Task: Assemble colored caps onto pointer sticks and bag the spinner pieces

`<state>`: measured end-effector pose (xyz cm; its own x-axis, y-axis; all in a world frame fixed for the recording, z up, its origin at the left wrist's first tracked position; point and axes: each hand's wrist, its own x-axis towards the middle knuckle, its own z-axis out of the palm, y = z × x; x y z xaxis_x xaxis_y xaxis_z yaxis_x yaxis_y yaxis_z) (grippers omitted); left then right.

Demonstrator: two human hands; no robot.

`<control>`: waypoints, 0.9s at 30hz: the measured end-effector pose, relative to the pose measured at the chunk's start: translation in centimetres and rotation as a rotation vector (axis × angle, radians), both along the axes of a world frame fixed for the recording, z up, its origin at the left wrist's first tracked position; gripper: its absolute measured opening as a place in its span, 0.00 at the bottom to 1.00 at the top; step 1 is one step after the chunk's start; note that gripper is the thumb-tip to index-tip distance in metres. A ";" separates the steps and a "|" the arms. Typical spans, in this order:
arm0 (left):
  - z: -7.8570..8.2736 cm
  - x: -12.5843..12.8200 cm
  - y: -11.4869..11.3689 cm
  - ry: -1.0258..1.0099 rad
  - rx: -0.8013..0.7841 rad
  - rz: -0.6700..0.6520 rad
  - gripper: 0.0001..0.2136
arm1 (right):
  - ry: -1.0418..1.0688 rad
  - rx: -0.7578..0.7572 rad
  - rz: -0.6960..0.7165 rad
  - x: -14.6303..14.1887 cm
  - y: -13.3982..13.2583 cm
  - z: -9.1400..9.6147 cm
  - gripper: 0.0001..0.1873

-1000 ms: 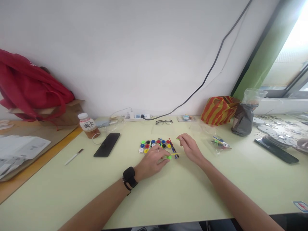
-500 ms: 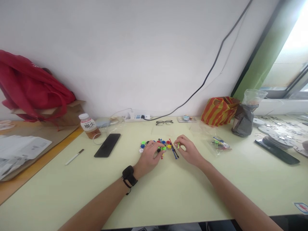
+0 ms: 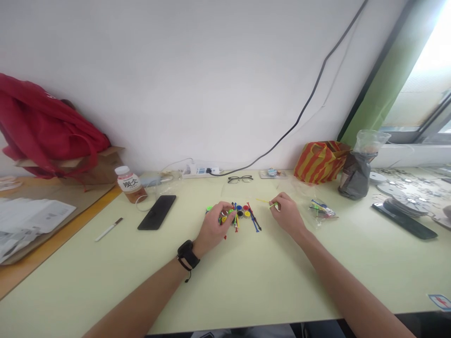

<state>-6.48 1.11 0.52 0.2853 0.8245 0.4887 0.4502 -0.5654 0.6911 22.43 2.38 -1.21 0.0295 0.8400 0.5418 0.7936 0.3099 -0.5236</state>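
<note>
My left hand [image 3: 214, 224], with a black watch on the wrist, rests over a cluster of small round plastic discs [image 3: 239, 208] in several colours. Its thumb and index finger are closed near a green piece; the fingers hide what they hold, if anything. My right hand [image 3: 288, 215] is pinching a thin green plastic stick [image 3: 273, 205], raised to the right of the cluster. A thin yellow stick [image 3: 262, 201] reaches leftward from the same fingers. Between the hands, red, blue and black arrow-tipped sticks [image 3: 254, 219] lie on the table. More coloured sticks poke out by my left hand.
A clear bag of coloured pieces [image 3: 322, 209] lies to the right. Eyeglasses [image 3: 240, 179] and a power strip [image 3: 200, 172] are along the wall. On the left are a black phone [image 3: 157, 212], a white pen-like stick [image 3: 109, 229] and a drink bottle [image 3: 131, 184].
My right hand has moved right, away from the cluster, with the green stick; a yellow stick now shows at its fingertips. My left hand has shifted slightly left over the discs.
</note>
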 end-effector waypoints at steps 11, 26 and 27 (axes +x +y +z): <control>0.5 0.2 -1.0 0.250 0.182 -0.220 0.10 | -0.204 -0.170 0.144 -1.7 -1.0 0.3 0.17; 0.2 0.3 -1.1 0.419 0.144 -0.407 0.08 | -0.294 -0.336 0.260 -2.9 -2.5 1.4 0.12; 0.1 0.3 -1.1 0.412 0.144 -0.403 0.08 | -0.304 -0.354 0.241 -3.1 -2.5 1.2 0.10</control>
